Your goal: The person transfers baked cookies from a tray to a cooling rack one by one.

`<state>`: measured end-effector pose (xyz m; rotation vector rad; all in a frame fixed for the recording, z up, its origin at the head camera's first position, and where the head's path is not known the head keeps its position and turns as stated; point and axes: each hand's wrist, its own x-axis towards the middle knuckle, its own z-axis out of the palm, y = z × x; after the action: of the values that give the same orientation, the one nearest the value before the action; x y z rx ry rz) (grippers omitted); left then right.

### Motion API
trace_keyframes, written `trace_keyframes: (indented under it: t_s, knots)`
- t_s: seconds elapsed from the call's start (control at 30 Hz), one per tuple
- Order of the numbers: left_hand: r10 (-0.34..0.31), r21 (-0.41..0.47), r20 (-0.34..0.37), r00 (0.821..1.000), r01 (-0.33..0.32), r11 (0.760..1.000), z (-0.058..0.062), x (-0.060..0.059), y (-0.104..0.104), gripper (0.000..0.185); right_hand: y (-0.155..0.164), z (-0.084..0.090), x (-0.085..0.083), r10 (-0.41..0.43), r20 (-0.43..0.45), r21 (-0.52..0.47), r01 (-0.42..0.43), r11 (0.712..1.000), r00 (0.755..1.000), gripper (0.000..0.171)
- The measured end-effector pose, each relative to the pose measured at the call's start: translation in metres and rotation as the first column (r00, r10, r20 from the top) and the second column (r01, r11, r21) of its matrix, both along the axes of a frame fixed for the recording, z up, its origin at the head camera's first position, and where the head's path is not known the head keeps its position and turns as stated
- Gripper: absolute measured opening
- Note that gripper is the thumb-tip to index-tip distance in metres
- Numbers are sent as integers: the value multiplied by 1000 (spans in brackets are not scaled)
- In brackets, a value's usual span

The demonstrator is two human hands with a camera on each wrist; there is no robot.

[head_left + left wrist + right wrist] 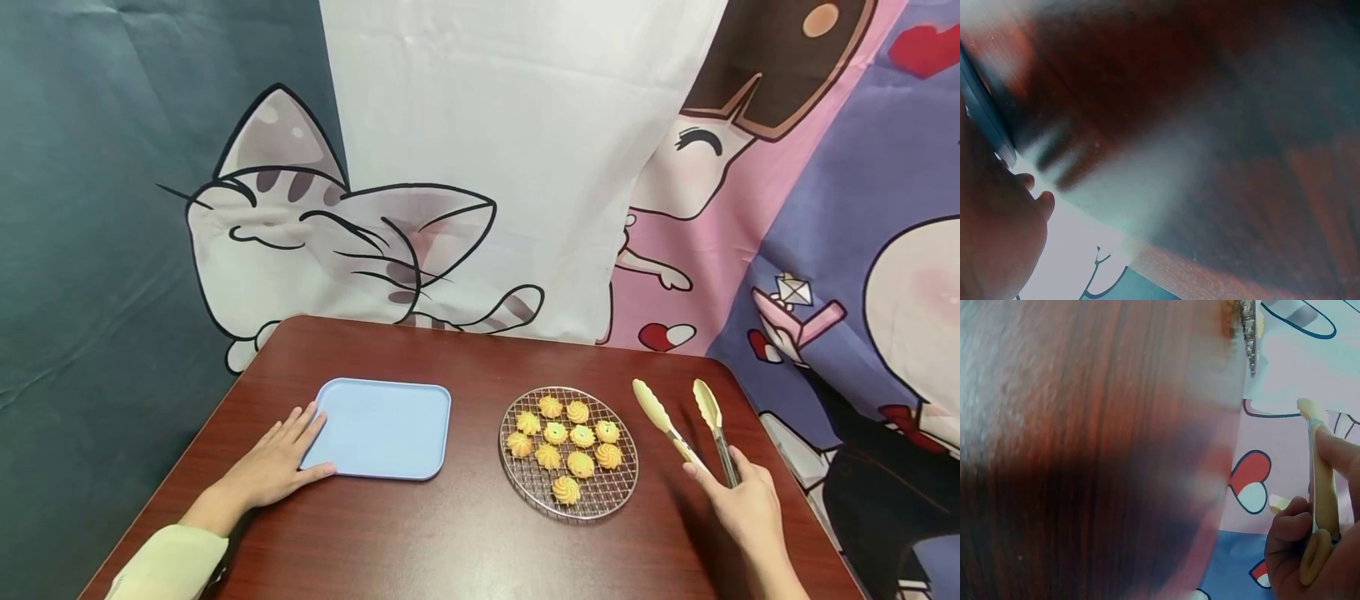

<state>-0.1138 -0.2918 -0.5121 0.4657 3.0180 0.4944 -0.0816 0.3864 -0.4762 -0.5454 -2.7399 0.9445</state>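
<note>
In the head view, my left hand [272, 465] rests at the left edge of a light blue tray [384, 430], fingers straight over its rim and thumb along the near corner. My right hand [752, 502] grips a pair of tongs [654, 407] with cream tips and metal arms, spread apart, nothing between the tips. The tongs point away from me, right of a round wire cooling rack [613, 490]. Several golden piped cookies [581, 463] lie on the rack. The right wrist view shows the tongs' handle [1325, 494] between my thumb and curled fingers.
Everything stands on a dark red-brown wooden table [465, 533]. A strip of table separates the tray from the rack. Behind the far edge hangs a cloth backdrop [525, 125] with cartoon figures.
</note>
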Motion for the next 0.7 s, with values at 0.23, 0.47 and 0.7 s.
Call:
trace_keyframes:
  t_s: [0.23, 0.47, 0.7]
  knots:
    - [0, -6, 6, 1000, 0, 1000, 0, -1, -1, 93, 10, -6, -9, 1, 33, -23, -1, 1000, 999, 95]
    - [3, -10, 11, 1000, -3, 1000, -1, -1, -1, 94, 13, -15, -15, 18, 62, -50, -14, 999, 998, 92]
    - [2, -4, 12, 1000, -2, 1000, -2, -2, -1, 94, 16, -23, -20, 46, 103, -55, -41, 998, 994, 93]
